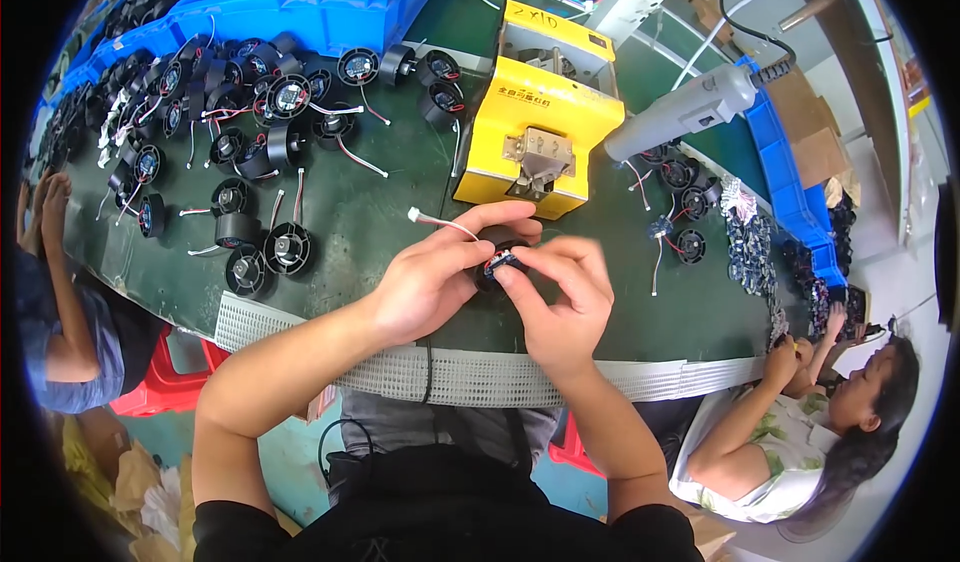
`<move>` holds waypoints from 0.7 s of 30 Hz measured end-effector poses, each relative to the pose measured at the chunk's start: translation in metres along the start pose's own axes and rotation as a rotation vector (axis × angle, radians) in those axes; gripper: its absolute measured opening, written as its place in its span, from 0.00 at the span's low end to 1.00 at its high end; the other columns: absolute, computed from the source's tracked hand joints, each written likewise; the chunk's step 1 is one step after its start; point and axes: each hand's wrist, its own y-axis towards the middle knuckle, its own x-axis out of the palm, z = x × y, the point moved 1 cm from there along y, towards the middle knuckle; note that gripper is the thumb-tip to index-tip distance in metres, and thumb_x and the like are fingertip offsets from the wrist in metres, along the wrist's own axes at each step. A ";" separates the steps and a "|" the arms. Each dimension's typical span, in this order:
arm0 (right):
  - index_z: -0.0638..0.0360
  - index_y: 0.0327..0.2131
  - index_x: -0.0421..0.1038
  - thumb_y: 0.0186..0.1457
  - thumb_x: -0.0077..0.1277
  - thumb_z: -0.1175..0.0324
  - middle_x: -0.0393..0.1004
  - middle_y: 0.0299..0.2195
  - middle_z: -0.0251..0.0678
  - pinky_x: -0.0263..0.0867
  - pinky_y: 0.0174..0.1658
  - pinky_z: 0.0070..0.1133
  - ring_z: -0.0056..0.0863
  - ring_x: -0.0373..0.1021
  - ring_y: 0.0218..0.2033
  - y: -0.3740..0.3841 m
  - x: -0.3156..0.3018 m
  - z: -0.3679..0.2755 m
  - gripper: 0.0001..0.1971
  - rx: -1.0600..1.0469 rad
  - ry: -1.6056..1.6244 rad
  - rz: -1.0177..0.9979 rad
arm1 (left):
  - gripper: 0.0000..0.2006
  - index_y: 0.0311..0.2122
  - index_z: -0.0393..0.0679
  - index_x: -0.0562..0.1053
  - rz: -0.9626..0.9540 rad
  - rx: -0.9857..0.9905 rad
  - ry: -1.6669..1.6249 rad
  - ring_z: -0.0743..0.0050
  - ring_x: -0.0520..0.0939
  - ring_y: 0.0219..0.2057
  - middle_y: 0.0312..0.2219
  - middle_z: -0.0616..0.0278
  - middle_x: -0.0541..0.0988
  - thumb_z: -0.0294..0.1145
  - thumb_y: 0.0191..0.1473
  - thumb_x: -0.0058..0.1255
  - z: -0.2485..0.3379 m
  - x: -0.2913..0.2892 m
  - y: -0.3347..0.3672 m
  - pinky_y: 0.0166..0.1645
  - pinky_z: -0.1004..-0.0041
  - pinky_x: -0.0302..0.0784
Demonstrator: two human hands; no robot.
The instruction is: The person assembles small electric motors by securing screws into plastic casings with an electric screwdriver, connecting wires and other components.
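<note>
My left hand (420, 287) is closed around a black round fan motor (492, 282) close to the table's front edge. A white-plugged cable (440, 221) trails from it over my left fingers. Between the thumb and fingers of my right hand (566, 300) is a small blue circuit board (503, 259), pinched against the motor's open face. My fingers hide part of the motor and the board. Just beyond my hands stands a yellow machine (528, 102) with a metal fixture on its front.
Many black motors (288, 97) with wires lie on the green table, left of the machine. A blue bin (330, 14) of white parts is behind them. A grey electric screwdriver (690, 110) hangs at right, near more motors (690, 247) and boards (748, 252). Co-workers sit on both sides.
</note>
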 end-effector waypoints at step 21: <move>0.66 0.58 0.47 0.60 0.48 0.64 0.70 0.21 0.35 0.67 0.29 0.21 0.23 0.68 0.21 0.125 -0.023 0.021 0.29 -0.074 0.344 0.365 | 0.16 0.52 0.37 0.67 0.353 -0.333 0.474 0.66 0.81 0.35 0.39 0.53 0.74 0.22 0.57 0.45 0.005 -0.012 0.011 0.39 0.68 0.85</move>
